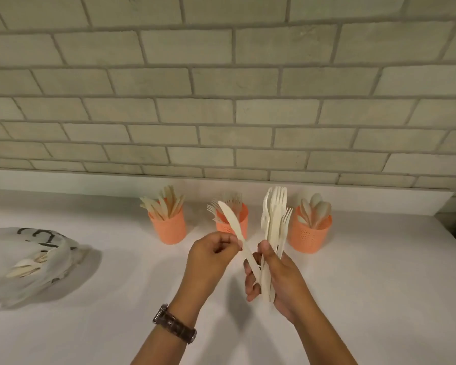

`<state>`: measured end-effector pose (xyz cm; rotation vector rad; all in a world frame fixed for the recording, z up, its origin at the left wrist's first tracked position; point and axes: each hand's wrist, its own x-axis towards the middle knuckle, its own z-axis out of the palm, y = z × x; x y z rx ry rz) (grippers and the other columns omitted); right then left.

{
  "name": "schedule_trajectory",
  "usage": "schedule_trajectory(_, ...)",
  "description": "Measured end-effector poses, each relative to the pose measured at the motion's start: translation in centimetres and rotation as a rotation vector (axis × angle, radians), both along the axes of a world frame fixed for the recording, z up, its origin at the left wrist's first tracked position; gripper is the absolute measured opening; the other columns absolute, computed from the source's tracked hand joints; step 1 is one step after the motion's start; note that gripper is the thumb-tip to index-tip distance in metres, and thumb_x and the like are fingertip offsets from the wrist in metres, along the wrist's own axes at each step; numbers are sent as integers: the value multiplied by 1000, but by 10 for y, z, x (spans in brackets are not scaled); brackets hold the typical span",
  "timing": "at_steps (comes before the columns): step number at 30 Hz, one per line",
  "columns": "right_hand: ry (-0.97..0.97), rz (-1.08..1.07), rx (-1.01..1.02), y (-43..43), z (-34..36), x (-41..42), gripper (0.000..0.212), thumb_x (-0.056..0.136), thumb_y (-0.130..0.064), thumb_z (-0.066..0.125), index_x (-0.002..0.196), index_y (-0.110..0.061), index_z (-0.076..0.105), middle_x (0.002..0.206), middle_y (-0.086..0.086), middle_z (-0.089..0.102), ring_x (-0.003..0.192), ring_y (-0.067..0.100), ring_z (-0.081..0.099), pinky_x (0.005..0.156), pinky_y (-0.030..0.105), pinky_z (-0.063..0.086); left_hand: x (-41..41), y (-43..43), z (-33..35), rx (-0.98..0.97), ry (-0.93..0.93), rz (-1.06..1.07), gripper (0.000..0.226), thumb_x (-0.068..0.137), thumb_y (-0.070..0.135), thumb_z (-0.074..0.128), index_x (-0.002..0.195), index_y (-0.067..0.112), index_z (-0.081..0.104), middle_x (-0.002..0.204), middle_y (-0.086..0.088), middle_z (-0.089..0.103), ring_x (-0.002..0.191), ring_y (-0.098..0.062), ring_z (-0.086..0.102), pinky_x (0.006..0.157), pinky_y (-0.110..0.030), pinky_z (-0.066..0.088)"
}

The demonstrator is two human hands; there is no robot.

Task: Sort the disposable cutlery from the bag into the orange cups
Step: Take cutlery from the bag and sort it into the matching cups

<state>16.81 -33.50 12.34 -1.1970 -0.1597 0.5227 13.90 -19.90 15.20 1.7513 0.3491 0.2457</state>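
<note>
Three-type sort: knives in left orange cup [167, 229], forks in middle orange cup [232, 227], spoons in right orange cup [309, 237], all in a row at back of bench [103, 325]. Gripping mixed cutlery bundle [275, 214] upright in right hand [282, 280], heads up, likely to keep shapes readable. Pinching one knife [228, 216] in left hand [211, 255], blade angled away from bundle, handle end down by right fingers, presumably to separate it for left orange cup. More pieces visible inside bag [16, 246], well left on bench, so sorting judged unfinished.
</note>
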Motion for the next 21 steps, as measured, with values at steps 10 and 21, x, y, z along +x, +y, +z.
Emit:
schedule_trajectory(10,76,12,-104,44,-13,13,37,77,-38,59,66,-10,38,48,5,32,32,10,21,36,15,20,23,127,12,72,-217,586,2,78,12,69,76,14,70,64,3,67,50,3,56,54,-9,43)
schedule_trajectory(21,175,97,88,59,-7,11,34,83,-43,47,78,-9,45,58,5,43,36,10,26,38,17,24,76,176,-64,528,71,536,10,79,16,66,82,11,73,98,-9,69,79,-20,58,64,-26,42)
